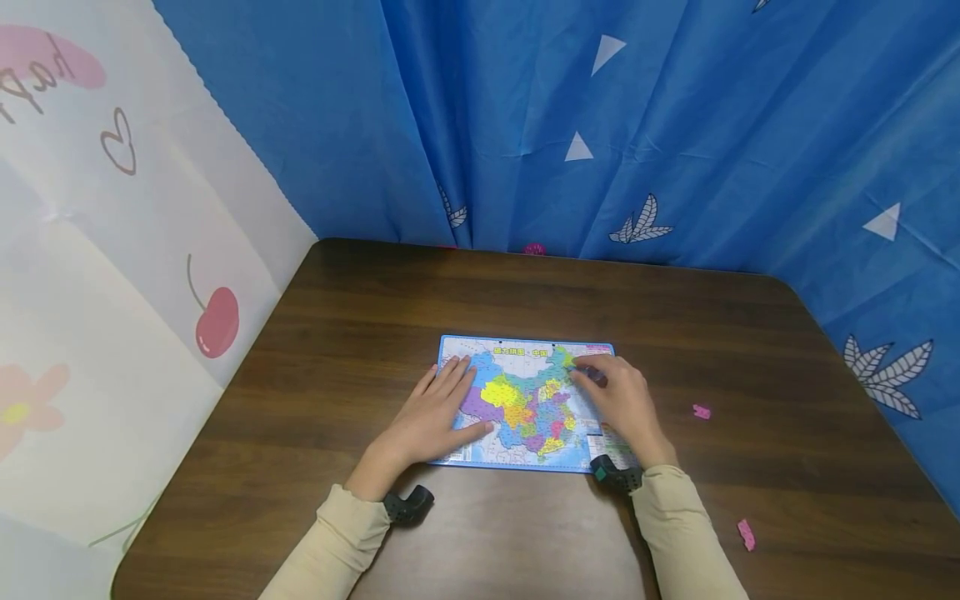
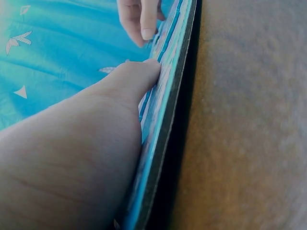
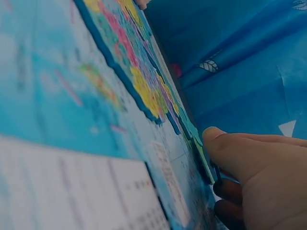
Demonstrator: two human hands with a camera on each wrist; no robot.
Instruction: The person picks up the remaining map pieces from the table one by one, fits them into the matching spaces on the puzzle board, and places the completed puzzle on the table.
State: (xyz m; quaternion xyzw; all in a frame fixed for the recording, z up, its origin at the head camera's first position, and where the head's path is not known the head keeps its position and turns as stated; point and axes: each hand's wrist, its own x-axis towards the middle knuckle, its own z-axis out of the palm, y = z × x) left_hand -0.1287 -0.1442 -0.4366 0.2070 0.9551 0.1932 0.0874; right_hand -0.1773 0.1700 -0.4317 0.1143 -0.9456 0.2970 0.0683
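Note:
A map puzzle board (image 1: 480, 457) with a blue border lies flat on the table, its raised, coloured puzzle pieces (image 1: 501, 392) forming a map. My left hand (image 1: 431, 417) presses on the board's left side, fingers spread and thumb reaching toward the lower pieces. At the upper right of the map, my right hand (image 1: 621, 402) pinches with thumb and index finger at a green puzzle piece (image 1: 561, 358). In the right wrist view, the thumb (image 3: 215, 134) meets the edge of the raised pieces, and the other fingers curl below it. The hand partly hides that piece.
Two loose pink pieces lie on the wooden table (image 1: 375, 300) to the right: one pink piece (image 1: 701, 412) beside the right hand, another pink piece (image 1: 746, 535) nearer the front. A blue curtain (image 1: 525, 125) hangs behind the table, and a white printed sheet (image 1: 150, 208) covers the left side.

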